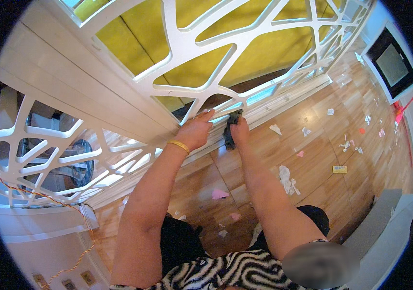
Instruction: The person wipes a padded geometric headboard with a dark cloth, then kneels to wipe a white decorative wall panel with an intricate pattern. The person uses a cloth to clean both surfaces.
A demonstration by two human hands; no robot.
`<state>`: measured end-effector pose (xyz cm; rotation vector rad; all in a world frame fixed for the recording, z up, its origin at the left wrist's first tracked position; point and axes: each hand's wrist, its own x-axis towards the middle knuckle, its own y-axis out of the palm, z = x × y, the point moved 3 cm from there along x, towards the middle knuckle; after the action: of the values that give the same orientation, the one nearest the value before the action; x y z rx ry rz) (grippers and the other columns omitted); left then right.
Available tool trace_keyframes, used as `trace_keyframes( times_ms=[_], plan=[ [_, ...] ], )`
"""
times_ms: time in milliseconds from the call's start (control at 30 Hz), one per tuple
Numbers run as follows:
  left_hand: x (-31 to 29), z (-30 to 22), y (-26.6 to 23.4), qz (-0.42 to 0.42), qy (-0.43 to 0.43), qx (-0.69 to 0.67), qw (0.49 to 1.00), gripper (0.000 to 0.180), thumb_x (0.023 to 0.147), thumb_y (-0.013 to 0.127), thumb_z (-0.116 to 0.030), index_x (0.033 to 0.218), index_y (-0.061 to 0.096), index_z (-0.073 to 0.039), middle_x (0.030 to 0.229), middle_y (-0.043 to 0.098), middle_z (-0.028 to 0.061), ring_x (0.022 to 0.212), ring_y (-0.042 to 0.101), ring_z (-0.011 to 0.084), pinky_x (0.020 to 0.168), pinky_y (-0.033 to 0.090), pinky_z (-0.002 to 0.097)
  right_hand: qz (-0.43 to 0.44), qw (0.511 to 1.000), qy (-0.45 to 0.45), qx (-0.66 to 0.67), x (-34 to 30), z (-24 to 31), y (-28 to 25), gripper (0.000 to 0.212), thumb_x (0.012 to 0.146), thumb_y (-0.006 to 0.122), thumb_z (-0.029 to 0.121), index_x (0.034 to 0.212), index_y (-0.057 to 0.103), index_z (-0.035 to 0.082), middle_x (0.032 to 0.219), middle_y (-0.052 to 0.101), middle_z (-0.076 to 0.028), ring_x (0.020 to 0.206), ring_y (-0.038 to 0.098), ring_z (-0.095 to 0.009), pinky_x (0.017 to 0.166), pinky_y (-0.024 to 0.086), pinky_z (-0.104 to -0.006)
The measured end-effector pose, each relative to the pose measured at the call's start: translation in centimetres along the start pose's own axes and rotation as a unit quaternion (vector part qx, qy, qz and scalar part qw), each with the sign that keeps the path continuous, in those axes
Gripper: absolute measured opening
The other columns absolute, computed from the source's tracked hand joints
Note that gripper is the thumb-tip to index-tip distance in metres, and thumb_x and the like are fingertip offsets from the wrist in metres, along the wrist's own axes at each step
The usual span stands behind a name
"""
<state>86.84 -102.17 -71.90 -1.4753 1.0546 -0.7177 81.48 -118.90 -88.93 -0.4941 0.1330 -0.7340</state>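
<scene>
A white lattice panel (235, 53) with irregular openings rises in front of me beside a broad white post (90, 87). Near the foot of this post, my left hand (198, 131), with a yellow bangle at the wrist, has its fingers curled on the lattice's lower bar. Just to its right, my right hand (240, 131) grips a dark, bunched cloth (228, 137) against the panel's bottom rail. The cloth hides part of the rail, and most fingertips of the right hand are out of sight.
Yellow upholstery (274, 55) shows behind the lattice. Paper scraps (286, 179) and a small yellow packet (340, 169) litter the wood-look floor (313, 145). A second lattice (56, 154) stands at left, crossed by an orange twisted cord (78, 208). A black-and-white framed unit (391, 63) is far right.
</scene>
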Motion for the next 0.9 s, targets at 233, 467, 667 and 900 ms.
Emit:
trace_keyframes(
  times_ms=[233, 467, 667, 900],
  plan=[
    [-0.4, 0.6, 0.2, 0.04, -0.027, 0.0, 0.999, 0.033, 0.08, 0.06, -0.007, 0.111, 0.065, -0.002, 0.15, 0.035, 0.0145, 0.136, 0.037, 0.0301, 0.108, 0.038, 0.0404, 0.222, 0.955, -0.044, -0.191, -4.3, 4.7, 4.4, 0.05, 0.081, 0.05, 0.01, 0.131, 0.047, 0.008, 0.114, 0.056, -0.025, 0.098, 0.06, -0.045, 0.085, 0.05, -0.0518],
    [-1.6, 0.6, 0.7, -0.028, 0.001, 0.005, 1.0, 0.019, 0.082, 0.054, -0.006, 0.095, 0.067, -0.002, 0.15, 0.036, 0.0135, 0.135, 0.039, 0.0309, 0.107, 0.039, 0.0411, 0.134, 0.942, -0.018, -0.308, -0.3, 3.4, -0.3, 0.047, 0.088, 0.049, 0.016, 0.133, 0.042, 0.007, 0.11, 0.056, -0.025, 0.092, 0.063, -0.045, 0.076, 0.052, -0.0536],
    [0.4, 0.7, 0.1, 0.043, 0.012, -0.034, 0.998, 0.03, 0.083, 0.06, -0.009, 0.112, 0.066, -0.002, 0.149, 0.034, 0.0191, 0.138, 0.034, 0.0347, 0.112, 0.033, 0.0406, 0.19, 0.979, 0.053, -0.053, -6.0, 3.7, 7.3, 0.059, 0.086, 0.052, 0.02, 0.14, 0.035, 0.003, 0.113, 0.056, -0.032, 0.102, 0.058, -0.05, 0.088, 0.046, -0.0577],
    [-1.5, 2.0, 0.6, -0.005, 0.017, -0.039, 0.999, 0.031, 0.081, 0.06, -0.008, 0.111, 0.066, -0.003, 0.148, 0.037, 0.0174, 0.136, 0.037, 0.0329, 0.112, 0.033, 0.0392, 0.113, 0.977, 0.066, -0.169, -4.8, 4.4, 3.2, 0.054, 0.088, 0.052, 0.015, 0.138, 0.035, 0.004, 0.113, 0.057, -0.027, 0.099, 0.061, -0.044, 0.08, 0.05, -0.0548]
  ],
)
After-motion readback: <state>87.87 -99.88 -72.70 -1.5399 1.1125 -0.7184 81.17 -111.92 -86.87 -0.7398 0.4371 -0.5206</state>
